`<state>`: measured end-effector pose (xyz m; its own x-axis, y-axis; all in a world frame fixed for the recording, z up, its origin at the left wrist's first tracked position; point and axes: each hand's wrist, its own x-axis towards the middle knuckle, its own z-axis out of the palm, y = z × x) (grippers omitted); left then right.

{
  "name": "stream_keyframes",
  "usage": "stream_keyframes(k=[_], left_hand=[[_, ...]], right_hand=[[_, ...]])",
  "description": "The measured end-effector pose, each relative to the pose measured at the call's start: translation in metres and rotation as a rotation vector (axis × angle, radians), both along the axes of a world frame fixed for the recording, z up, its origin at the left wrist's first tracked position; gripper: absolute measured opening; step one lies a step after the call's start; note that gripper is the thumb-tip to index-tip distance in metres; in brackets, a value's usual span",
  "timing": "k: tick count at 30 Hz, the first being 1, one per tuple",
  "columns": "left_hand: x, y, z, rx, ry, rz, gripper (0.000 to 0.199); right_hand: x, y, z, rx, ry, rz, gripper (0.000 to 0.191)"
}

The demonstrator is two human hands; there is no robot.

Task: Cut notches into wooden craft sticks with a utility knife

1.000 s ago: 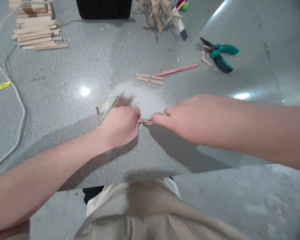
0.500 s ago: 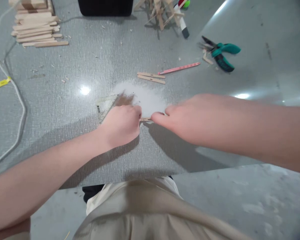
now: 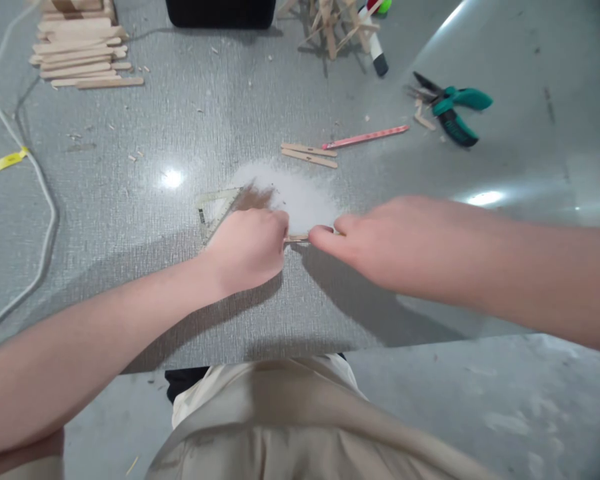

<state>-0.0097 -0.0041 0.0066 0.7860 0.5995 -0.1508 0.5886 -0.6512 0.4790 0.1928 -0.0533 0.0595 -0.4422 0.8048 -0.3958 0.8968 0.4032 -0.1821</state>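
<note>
Between my two hands a short stretch of a wooden craft stick (image 3: pixel 297 238) shows, close above the grey table; whether it is one stick or several stacked I cannot tell. My left hand (image 3: pixel 253 248) is closed round its left end. The thumb and fingers of my right hand (image 3: pixel 365 245) pinch the other end. Just beyond lies a patch of white powder (image 3: pixel 307 197), with a brown smear at its left. A clear set square (image 3: pixel 220 195) lies partly under my left hand. Two more craft sticks (image 3: pixel 310 160) rest past the powder, touching or near a pink pencil (image 3: pixel 367 137).
Green-handled pliers (image 3: pixel 453 107) lie open at the right beside wood scraps. A pile of craft sticks (image 3: pixel 83 60) is at the back left, near a white cable (image 3: pixel 50 213). A black box (image 3: pixel 220 12), a stick structure (image 3: pixel 330 27) and a marker (image 3: pixel 377 53) are along the back.
The table and everything on it appear shifted slightly to the right in view. Both hands keep the same hold on the craft stick.
</note>
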Motion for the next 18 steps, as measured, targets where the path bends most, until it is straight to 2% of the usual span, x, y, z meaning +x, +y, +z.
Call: stream_keyframes(k=[1,3,9,15,18], left_hand=[[0.0,0.0,0.0,0.004,0.001,0.0,0.016],[0.0,0.0,-0.001,0.008,0.007,0.0,0.017],[0.0,0.0,0.0,0.014,0.01,0.006,0.017],[0.001,0.0,0.001,-0.002,0.013,0.006,0.018],[0.001,0.001,0.001,-0.007,0.012,0.011,0.02]], right_hand=[[-0.002,0.0,0.001,-0.024,-0.073,0.055,0.024],[-0.009,0.002,0.005,-0.029,-0.153,0.07,0.032],[-0.027,0.007,0.012,-0.127,-0.278,-0.018,0.027],[-0.029,0.008,0.02,-0.17,-0.554,0.183,0.041],[-0.043,0.011,0.027,-0.266,-0.6,0.107,0.038]])
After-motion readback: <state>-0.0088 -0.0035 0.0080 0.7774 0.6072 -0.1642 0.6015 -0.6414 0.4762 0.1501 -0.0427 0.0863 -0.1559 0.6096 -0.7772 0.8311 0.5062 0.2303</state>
